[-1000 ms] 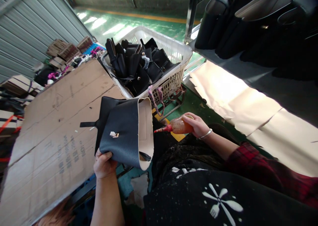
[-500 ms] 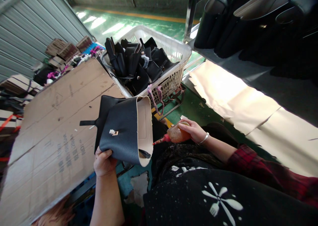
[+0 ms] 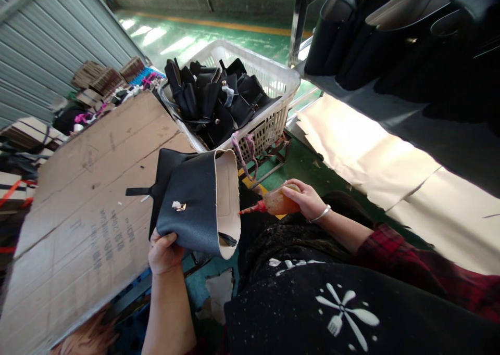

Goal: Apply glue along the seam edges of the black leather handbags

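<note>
My left hand (image 3: 163, 251) grips the lower corner of a dark navy leather bag piece (image 3: 191, 209) with a small metal clasp, folded so its pale cream lining faces right. My right hand (image 3: 307, 199) is closed round an amber glue squeeze bottle (image 3: 275, 204). The bottle's red nozzle points left and its tip sits at the edge of the cream lining. A bracelet is on my right wrist.
A large cardboard sheet (image 3: 89, 204) covers the work surface at left. Behind it a white plastic basket (image 3: 273, 84) holds several black bag pieces. Dark finished bags (image 3: 390, 27) stand on a shelf at upper right. Paper sheets lie on the green floor at right.
The glue bottle moved left toward the lining, dipped, then rose slightly; its nozzle tip now touches the lining edge. The left hand and bag piece barely shifted.
</note>
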Action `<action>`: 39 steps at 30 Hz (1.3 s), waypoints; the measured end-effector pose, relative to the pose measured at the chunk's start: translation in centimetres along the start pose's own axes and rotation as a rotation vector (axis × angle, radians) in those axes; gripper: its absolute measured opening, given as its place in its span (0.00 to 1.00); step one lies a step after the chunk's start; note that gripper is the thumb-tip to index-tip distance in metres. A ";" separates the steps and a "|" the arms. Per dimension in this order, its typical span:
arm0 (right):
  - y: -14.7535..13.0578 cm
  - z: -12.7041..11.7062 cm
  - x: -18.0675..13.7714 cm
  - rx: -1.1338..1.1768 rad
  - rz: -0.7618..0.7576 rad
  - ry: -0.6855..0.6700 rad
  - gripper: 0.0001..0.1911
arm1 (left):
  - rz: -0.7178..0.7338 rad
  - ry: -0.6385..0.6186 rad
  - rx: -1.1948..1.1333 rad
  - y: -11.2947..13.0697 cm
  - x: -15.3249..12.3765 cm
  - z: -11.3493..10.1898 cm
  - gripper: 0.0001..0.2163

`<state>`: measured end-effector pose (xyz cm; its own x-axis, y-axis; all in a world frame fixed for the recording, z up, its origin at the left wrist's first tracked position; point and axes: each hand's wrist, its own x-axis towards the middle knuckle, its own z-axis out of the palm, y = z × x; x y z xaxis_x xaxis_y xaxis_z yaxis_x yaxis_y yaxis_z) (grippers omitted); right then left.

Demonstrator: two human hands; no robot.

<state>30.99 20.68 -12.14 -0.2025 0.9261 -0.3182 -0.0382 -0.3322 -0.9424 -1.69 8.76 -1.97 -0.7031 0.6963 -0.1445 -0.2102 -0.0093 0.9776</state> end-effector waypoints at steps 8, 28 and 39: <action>0.2 0.3 -1.7 0.031 0.135 -0.130 0.22 | -0.005 0.014 0.022 -0.1 0.0 0.1 0.08; -1.1 -0.1 -1.2 -0.149 -0.138 0.029 0.17 | -0.038 0.013 0.021 0.1 0.0 0.2 0.09; 0.3 -0.5 -1.6 0.002 0.021 -0.033 0.21 | -0.077 0.070 0.000 0.6 -0.4 1.1 0.10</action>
<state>31.77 19.21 -11.96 -0.2356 0.9124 -0.3347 -0.0352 -0.3522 -0.9353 -0.85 9.26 -1.18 -0.7304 0.6434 -0.2293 -0.2655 0.0418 0.9632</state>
